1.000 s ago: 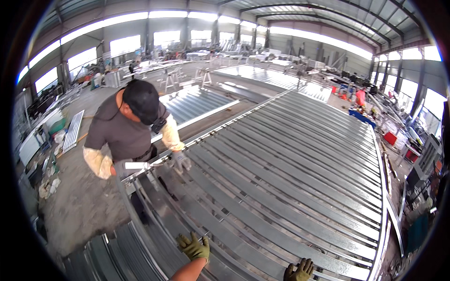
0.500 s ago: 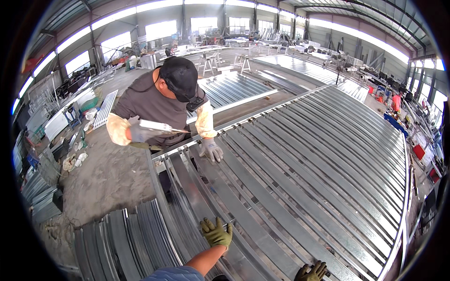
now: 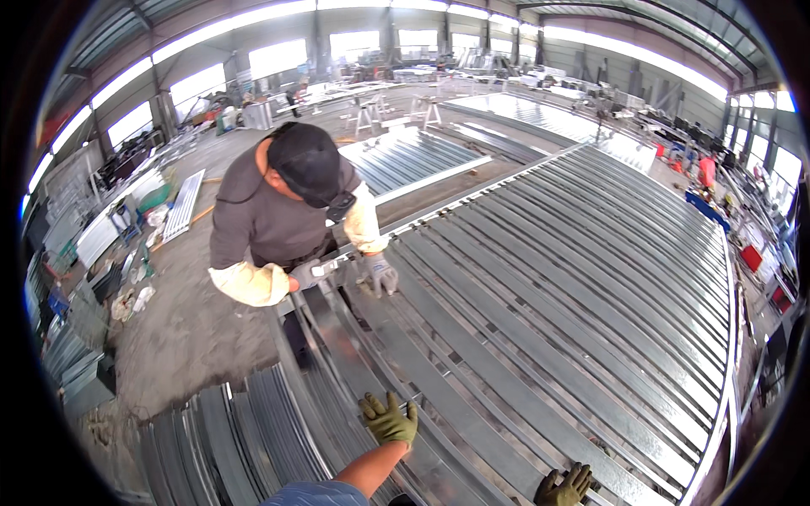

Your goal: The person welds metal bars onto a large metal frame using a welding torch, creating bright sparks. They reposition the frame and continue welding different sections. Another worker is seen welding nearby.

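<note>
A large frame of long grey metal slats (image 3: 498, 337) lies in front of me, crossed by thin bars. My left hand (image 3: 390, 420), in an olive-green glove, rests on the slats near the frame's left end, its fingers spread. Farther right, at the lower edge, my right hand (image 3: 564, 484) in a similar glove touches another slat with its fingers apart. Neither hand grips anything. Across the frame, a co-worker (image 3: 291, 194) bends over the far rail (image 3: 472, 196). One grey-gloved hand (image 3: 382, 274) presses on a slat; the other holds a pale tool (image 3: 325, 268), its kind unclear, against the rail.
A pile of loose metal strips (image 3: 232, 438) lies at my lower left, beside the frame. Behind the co-worker are another slatted panel (image 3: 413, 158) and white trestles (image 3: 426, 111). Along the right side lie red containers (image 3: 751, 257) and assorted clutter.
The co-worker has leaned lower and brought the pale tool from the raised position down to the rail. My view has shifted slightly; both my hands stay in place on the slats.
</note>
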The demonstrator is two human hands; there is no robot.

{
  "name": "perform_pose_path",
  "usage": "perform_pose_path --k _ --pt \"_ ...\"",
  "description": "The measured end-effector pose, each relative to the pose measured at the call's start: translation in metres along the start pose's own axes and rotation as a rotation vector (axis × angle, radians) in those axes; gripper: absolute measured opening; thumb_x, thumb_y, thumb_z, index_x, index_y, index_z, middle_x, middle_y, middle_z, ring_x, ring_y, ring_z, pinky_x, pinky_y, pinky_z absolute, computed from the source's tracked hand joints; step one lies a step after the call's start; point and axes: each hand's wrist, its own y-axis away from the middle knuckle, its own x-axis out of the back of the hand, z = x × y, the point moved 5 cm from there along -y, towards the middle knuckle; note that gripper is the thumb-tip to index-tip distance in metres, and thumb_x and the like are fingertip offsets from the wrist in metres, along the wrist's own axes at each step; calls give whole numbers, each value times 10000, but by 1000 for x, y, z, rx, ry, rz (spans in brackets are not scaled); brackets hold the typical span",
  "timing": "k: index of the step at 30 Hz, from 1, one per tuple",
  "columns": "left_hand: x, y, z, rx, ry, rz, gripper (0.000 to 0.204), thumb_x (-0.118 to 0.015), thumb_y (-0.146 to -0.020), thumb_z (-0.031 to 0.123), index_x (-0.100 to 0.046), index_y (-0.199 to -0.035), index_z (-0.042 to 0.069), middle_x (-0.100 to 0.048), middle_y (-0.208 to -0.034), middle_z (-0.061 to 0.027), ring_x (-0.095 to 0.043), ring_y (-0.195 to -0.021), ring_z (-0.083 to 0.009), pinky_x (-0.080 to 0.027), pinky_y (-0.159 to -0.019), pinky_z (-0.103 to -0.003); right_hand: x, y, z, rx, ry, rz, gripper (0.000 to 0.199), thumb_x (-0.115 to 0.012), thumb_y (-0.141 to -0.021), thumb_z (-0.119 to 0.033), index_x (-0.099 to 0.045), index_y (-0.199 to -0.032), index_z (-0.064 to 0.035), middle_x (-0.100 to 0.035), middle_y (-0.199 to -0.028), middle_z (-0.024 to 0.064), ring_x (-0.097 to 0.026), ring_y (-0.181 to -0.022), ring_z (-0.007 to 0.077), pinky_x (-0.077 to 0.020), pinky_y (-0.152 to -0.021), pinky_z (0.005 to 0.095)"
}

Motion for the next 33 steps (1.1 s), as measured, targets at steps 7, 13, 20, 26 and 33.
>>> perform_pose_path --k 7,13,20,26,33 --pt "29 1 10 39 70 -105 774 -473 -1014 660 -519 -1584 138 -210 -1740 -314 -123 -1624 -515 -206 -1270 -649 -42 -2 19 28 -42 96 843 -718 -877 -498 -542 -1493 49 -448 -1602 346 -366 -1523 527 -224 -1287 617" --pt "32 1 16 66 12 -198 783 -429 -1030 654 -440 -1648 173 -161 -1757 -307 -115 -1628 -511 -218 -1269 -632 -18 -2 8 -1 -84 90 784 -661 -892 -455 -569 -1468 69 -483 -1548 385 -418 -1475 551 -246 -1273 626" --pt "31 0 8 62 4 -168 785 -436 -1028 659 -459 -1635 162 -190 -1753 -306 -115 -1630 -507 -217 -1262 -637 -14 -2 2 -86 14 -36 734 -607 -998 -515 -516 -1573 -67 -459 -1650 261 -358 -1571 431 -237 -1308 538" --pt "31 1 11 66 15 -173 785 -438 -1027 659 -464 -1633 161 -182 -1756 -302 -111 -1630 -508 -209 -1262 -643 -18 0 7 -1 -95 88 801 -665 -888 -458 -558 -1479 73 -480 -1547 386 -415 -1477 552 -241 -1272 630" --pt "31 1 8 55 52 -134 792 -449 -1018 668 -466 -1634 171 -231 -1737 -309 -132 -1618 -524 -183 -1275 -651 -17 -2 2 -19 -105 53 789 -659 -902 -449 -554 -1490 67 -451 -1590 366 -373 -1521 528 -198 -1297 611"
